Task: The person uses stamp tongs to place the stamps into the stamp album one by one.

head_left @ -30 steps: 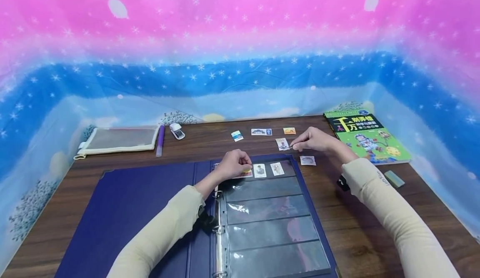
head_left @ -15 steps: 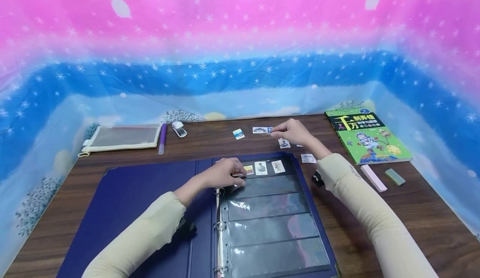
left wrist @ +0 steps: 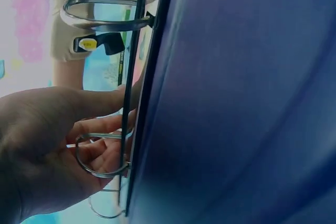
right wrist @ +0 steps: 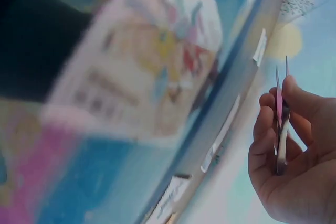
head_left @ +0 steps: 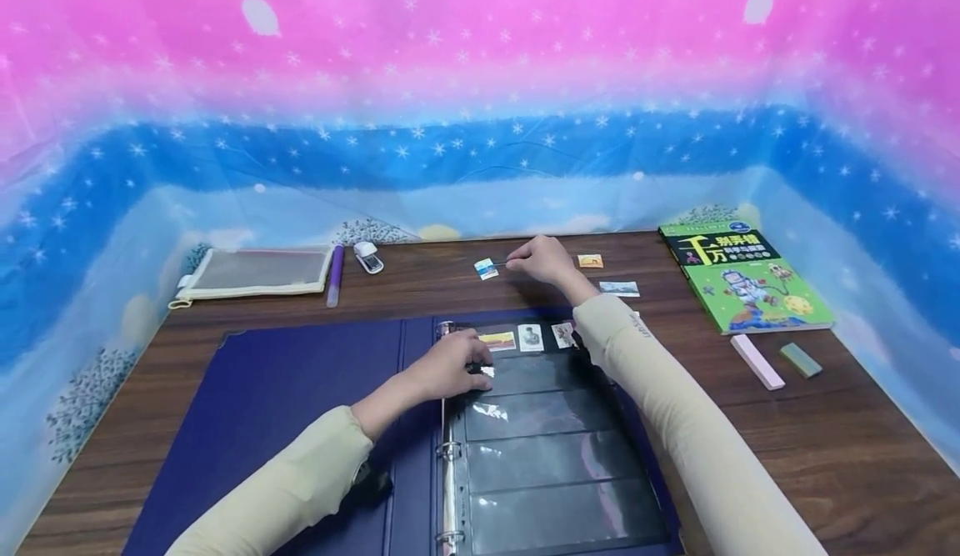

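Only "千万" on green book (head_left: 742,277)

Six stamps (head_left: 487,268), one binder (head_left: 270,389), one book (head_left: 738,277), two erasers (head_left: 757,362).

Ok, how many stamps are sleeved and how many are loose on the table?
Sleeved stamps: 3
Loose stamps on the table: 3 showing; the right sleeve may hide more
Total: 6 visible

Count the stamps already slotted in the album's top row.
3 visible: an orange one, a portrait one, and one partly behind the right sleeve. The sleeve may hide more; the left hand rests nearby.
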`<state>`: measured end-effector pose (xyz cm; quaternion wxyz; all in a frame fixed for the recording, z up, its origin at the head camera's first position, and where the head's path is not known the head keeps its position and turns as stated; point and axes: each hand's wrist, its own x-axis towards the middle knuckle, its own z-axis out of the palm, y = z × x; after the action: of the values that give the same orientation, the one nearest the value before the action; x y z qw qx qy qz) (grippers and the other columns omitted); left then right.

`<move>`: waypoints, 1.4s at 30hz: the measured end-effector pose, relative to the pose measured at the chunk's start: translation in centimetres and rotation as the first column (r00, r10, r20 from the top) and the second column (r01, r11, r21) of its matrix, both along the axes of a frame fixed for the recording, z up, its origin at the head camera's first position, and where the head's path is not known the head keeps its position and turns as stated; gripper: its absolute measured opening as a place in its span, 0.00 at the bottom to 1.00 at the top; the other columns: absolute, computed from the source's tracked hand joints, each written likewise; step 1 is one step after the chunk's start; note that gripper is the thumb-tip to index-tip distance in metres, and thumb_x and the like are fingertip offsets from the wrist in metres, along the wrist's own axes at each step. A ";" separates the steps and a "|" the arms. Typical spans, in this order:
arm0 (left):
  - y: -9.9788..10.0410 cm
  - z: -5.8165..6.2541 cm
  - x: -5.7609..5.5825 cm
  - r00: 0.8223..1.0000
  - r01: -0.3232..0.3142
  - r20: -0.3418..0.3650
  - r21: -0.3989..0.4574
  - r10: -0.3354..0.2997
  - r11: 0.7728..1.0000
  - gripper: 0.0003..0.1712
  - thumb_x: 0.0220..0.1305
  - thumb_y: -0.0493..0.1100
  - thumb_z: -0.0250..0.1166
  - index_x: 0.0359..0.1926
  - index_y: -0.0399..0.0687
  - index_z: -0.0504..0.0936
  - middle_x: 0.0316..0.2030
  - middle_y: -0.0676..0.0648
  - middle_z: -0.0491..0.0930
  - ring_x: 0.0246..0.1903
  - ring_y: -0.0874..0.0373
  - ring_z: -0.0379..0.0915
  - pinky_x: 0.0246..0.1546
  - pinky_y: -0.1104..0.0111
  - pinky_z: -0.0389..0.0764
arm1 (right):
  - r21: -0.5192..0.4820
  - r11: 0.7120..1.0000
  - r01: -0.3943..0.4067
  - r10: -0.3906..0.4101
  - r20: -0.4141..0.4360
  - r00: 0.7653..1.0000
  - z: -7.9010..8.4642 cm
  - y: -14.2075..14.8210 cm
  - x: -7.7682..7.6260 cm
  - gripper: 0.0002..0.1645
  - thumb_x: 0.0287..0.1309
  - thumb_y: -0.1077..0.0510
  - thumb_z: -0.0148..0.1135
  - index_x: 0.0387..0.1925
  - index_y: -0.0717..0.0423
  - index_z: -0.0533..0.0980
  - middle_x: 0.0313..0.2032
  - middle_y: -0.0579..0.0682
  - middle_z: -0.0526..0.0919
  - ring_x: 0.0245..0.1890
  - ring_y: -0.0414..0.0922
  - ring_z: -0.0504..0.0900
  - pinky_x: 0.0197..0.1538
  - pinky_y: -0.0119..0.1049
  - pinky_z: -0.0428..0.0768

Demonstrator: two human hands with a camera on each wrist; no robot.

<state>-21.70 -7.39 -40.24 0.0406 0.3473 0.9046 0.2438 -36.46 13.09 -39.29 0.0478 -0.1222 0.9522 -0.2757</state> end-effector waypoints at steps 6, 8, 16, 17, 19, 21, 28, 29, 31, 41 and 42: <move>0.0 -0.5 -0.7 0.993 -0.013 0.117 0.072 0.004 0.997 0.13 0.47 0.41 0.73 0.35 0.41 0.82 0.32 0.47 0.77 0.35 0.59 0.70 0.39 0.72 0.70 | 0.025 0.998 0.057 -0.057 -0.008 0.998 -0.3 -0.4 -0.7 0.18 0.62 0.48 0.56 0.49 0.50 0.80 0.51 0.53 0.81 0.52 0.51 0.78 0.54 0.47 0.75; 0.0 -0.6 -0.9 0.991 -0.009 0.133 0.083 -0.002 0.997 0.13 0.47 0.41 0.72 0.34 0.41 0.81 0.32 0.47 0.76 0.35 0.59 0.69 0.39 0.73 0.69 | 0.039 0.997 0.073 -0.072 -0.016 0.997 -0.3 -0.5 -1.0 0.18 0.62 0.48 0.56 0.49 0.50 0.80 0.51 0.52 0.81 0.51 0.51 0.79 0.53 0.47 0.76; 0.0 -0.7 -1.0 0.988 0.003 0.154 0.072 -0.014 0.997 0.12 0.48 0.40 0.72 0.33 0.42 0.79 0.30 0.49 0.73 0.33 0.61 0.66 0.40 0.73 0.65 | 0.069 0.991 0.117 -0.119 0.026 0.993 -0.6 -0.8 -1.5 0.17 0.60 0.48 0.57 0.47 0.49 0.81 0.49 0.51 0.83 0.51 0.51 0.78 0.55 0.48 0.74; 0.0 -0.8 -1.0 0.988 0.002 0.154 0.070 -0.013 0.998 0.12 0.47 0.40 0.72 0.33 0.43 0.79 0.29 0.49 0.73 0.33 0.61 0.65 0.40 0.72 0.64 | 0.073 0.991 0.115 -0.118 0.028 0.993 -0.6 -0.9 -1.5 0.17 0.60 0.47 0.58 0.47 0.48 0.81 0.50 0.51 0.82 0.52 0.51 0.78 0.56 0.48 0.73; -0.1 -0.8 -1.1 0.988 0.006 0.155 0.070 -0.017 0.998 0.13 0.48 0.40 0.72 0.35 0.43 0.80 0.29 0.49 0.73 0.32 0.61 0.65 0.39 0.72 0.64 | 0.081 0.991 0.109 -0.112 0.027 0.993 -0.7 -1.0 -1.6 0.16 0.60 0.47 0.58 0.46 0.48 0.82 0.53 0.51 0.80 0.54 0.52 0.76 0.57 0.49 0.73; -0.1 -0.9 -1.1 0.988 0.014 0.153 0.075 -0.025 0.997 0.13 0.48 0.40 0.72 0.36 0.43 0.80 0.29 0.48 0.74 0.32 0.61 0.65 0.38 0.73 0.64 | 0.100 0.990 0.100 -0.102 0.019 0.995 -0.8 -1.2 -1.7 0.16 0.60 0.47 0.58 0.46 0.47 0.82 0.53 0.50 0.81 0.54 0.51 0.77 0.56 0.48 0.73; -0.3 -0.9 -1.0 0.987 0.016 0.156 0.100 -0.032 0.995 0.12 0.48 0.40 0.72 0.36 0.45 0.82 0.29 0.47 0.75 0.32 0.61 0.66 0.36 0.74 0.64 | 0.210 0.974 0.086 -0.079 -0.040 0.996 -0.7 -2.2 -1.8 0.14 0.61 0.46 0.57 0.44 0.42 0.82 0.50 0.45 0.83 0.45 0.46 0.81 0.42 0.42 0.78; -0.3 -0.9 -1.0 0.987 0.015 0.159 0.105 -0.032 0.994 0.11 0.48 0.40 0.72 0.35 0.44 0.82 0.29 0.47 0.75 0.32 0.61 0.66 0.36 0.74 0.64 | 0.219 0.972 0.091 -0.082 -0.049 0.995 -0.6 -2.3 -1.8 0.14 0.61 0.46 0.57 0.44 0.41 0.82 0.49 0.45 0.83 0.43 0.46 0.81 0.41 0.41 0.78; -0.3 -0.9 -0.9 0.986 0.012 0.167 0.115 -0.031 0.993 0.10 0.48 0.39 0.71 0.34 0.44 0.82 0.29 0.47 0.75 0.32 0.60 0.66 0.36 0.74 0.64 | 0.227 0.969 0.101 -0.089 -0.063 0.994 -0.6 -2.5 -1.8 0.13 0.60 0.47 0.57 0.43 0.41 0.83 0.47 0.44 0.84 0.40 0.45 0.82 0.38 0.40 0.77; 0.0 -0.8 -0.3 0.995 0.003 0.095 0.128 -0.016 0.992 0.06 0.49 0.35 0.69 0.29 0.42 0.81 0.31 0.47 0.77 0.34 0.59 0.68 0.41 0.71 0.65 | 0.117 0.986 0.122 -0.115 -0.069 0.991 0.3 -2.7 -1.5 0.14 0.61 0.46 0.57 0.43 0.43 0.83 0.45 0.46 0.85 0.33 0.45 0.82 0.25 0.33 0.70; 0.0 -0.9 -0.2 0.997 0.003 0.076 0.124 -0.013 0.992 0.04 0.49 0.35 0.68 0.29 0.42 0.81 0.30 0.47 0.77 0.34 0.58 0.67 0.41 0.70 0.65 | 0.090 0.988 0.129 -0.124 -0.062 0.990 0.5 -2.8 -1.4 0.14 0.60 0.46 0.57 0.43 0.43 0.83 0.46 0.46 0.85 0.31 0.46 0.81 0.23 0.32 0.68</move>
<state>-21.87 -7.43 -41.12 0.0548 0.3432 0.8841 0.3123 -37.88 10.25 -38.79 0.0092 -0.0670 0.9709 -0.2298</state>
